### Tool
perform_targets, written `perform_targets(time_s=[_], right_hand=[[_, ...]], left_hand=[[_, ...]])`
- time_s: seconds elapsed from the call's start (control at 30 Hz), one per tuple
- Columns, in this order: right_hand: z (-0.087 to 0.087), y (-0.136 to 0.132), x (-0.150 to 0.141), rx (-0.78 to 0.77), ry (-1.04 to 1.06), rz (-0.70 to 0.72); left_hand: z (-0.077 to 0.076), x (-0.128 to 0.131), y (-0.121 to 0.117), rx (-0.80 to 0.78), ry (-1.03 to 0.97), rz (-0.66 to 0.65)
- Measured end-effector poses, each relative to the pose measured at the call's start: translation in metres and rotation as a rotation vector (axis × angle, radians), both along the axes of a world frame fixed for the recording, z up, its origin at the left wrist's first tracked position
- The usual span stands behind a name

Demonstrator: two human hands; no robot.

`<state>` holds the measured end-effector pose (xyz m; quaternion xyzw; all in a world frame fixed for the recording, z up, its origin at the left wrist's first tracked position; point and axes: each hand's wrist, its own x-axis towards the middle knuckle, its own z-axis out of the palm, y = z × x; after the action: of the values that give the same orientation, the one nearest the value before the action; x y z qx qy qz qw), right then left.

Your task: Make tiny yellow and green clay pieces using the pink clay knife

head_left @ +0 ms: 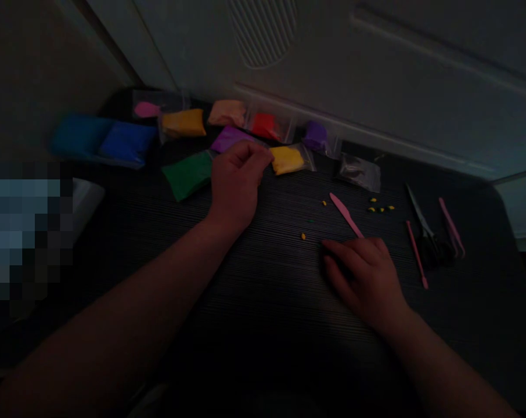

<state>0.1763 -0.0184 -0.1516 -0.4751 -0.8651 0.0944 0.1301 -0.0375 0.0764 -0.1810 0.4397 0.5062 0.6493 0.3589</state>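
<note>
The scene is dim. My left hand (237,183) reaches forward over the dark table (263,302), its fingers curled and pinched at the edge of a yellow clay bag (288,159), beside a purple bag (230,138) and a green bag (188,174). My right hand (363,276) lies palm down on the table with its fingers stretched out flat, just below a pink plastic knife (345,213). Tiny yellow clay bits (303,236) lie between the hands, and more yellow bits (379,207) sit to the right.
More clay bags line the back: blue (126,142), pink (146,109), orange-yellow (183,123), peach (227,112), red (265,125), violet (316,135), dark brown (359,171). Scissors (424,226) and pink modelling tools (416,254) lie at the right. A pale wall panel rises behind.
</note>
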Motion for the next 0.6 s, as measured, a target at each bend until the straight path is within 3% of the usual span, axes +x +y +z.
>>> perform_targets(time_s=[0.6], right_hand=[[-0.0025,0.0064,-0.0081,0.004,0.035,-0.059]], left_hand=[[0.0016,0.002,0.0005,-0.003,-0.003,0.033]])
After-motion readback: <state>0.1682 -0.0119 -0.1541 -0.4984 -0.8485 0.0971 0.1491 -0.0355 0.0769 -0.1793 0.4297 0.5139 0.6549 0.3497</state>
